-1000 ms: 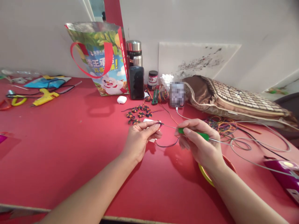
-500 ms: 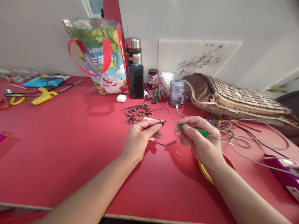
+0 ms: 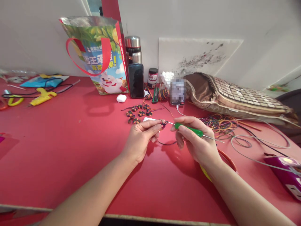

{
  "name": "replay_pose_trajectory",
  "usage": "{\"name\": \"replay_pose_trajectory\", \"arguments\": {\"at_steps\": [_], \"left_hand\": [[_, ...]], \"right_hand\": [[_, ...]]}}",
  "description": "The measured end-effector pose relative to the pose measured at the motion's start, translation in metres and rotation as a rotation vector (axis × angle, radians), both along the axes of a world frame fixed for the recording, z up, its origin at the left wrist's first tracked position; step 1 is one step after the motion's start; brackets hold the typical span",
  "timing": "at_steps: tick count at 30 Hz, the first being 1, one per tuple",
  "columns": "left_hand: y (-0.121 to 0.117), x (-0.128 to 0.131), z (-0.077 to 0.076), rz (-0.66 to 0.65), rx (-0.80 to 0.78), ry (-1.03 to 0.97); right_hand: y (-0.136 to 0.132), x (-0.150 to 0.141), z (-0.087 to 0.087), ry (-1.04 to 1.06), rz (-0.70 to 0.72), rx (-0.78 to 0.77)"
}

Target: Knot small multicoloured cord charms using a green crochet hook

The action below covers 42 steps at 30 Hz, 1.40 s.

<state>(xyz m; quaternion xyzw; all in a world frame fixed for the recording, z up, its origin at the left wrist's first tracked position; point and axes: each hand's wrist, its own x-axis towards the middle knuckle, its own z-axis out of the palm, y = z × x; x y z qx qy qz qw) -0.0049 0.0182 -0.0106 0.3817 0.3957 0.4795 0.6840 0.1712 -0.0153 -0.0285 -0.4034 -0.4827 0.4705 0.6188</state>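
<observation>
Pinched between the thumb and fingers of my left hand (image 3: 142, 138) is a small dark piece of crochet (image 3: 163, 124). My right hand (image 3: 197, 141) grips a crochet hook (image 3: 189, 129) by its green handle, its thin metal shaft pointing left. The hook's tip meets the crochet at my left fingertips; whether it sits inside a loop is too small to tell. A dark strand of yarn (image 3: 167, 144) sags between the two hands. Just beyond my left hand lie several small multicoloured crocheted pieces (image 3: 141, 113), beside a partly covered white object (image 3: 148, 119).
A phone with a lit screen (image 3: 177, 92) leans near a brown cushion-like bag (image 3: 244, 97). Tangled yarn (image 3: 218, 124), cables and a purple power strip (image 3: 283, 174) lie right. A carrier bag (image 3: 103, 56), steel flask (image 3: 133, 47) and dark phone (image 3: 136, 81) stand behind; a yellow glue gun (image 3: 43, 96) lies left.
My right hand with the crochet hook has shifted slightly left, closer to my left hand. The left hand keeps its pinch. The whole view has moved a little.
</observation>
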Motion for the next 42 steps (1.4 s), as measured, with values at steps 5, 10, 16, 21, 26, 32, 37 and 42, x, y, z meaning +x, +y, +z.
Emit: {"name": "replay_pose_trajectory", "arguments": {"at_steps": [5,10,16,21,26,32,37,42], "left_hand": [[-0.001,-0.001,0.002,-0.022,-0.025,-0.021],[-0.002,-0.001,0.003,-0.044,-0.020,-0.015],[-0.003,-0.003,0.003,-0.117,0.028,0.036],[-0.004,-0.006,0.005,-0.210,0.101,0.107],[-0.006,-0.006,0.006,-0.232,0.190,0.121],[-0.003,-0.008,0.000,-0.266,0.193,0.040],[-0.003,-0.008,0.001,-0.286,0.238,0.107],[-0.004,-0.004,0.004,-0.311,0.187,0.119]], "right_hand": [[0.004,0.000,0.003,0.060,0.016,-0.072],[0.004,-0.001,0.007,0.119,0.054,-0.133],[0.006,0.002,0.009,0.179,0.120,-0.213],[0.008,0.008,0.009,0.166,0.140,-0.290],[0.008,0.010,0.010,0.167,0.101,-0.286],[0.010,0.009,0.009,0.183,0.092,-0.258],[0.009,0.009,0.009,0.170,0.119,-0.243],[0.009,0.010,0.008,0.151,0.157,-0.240]]}}
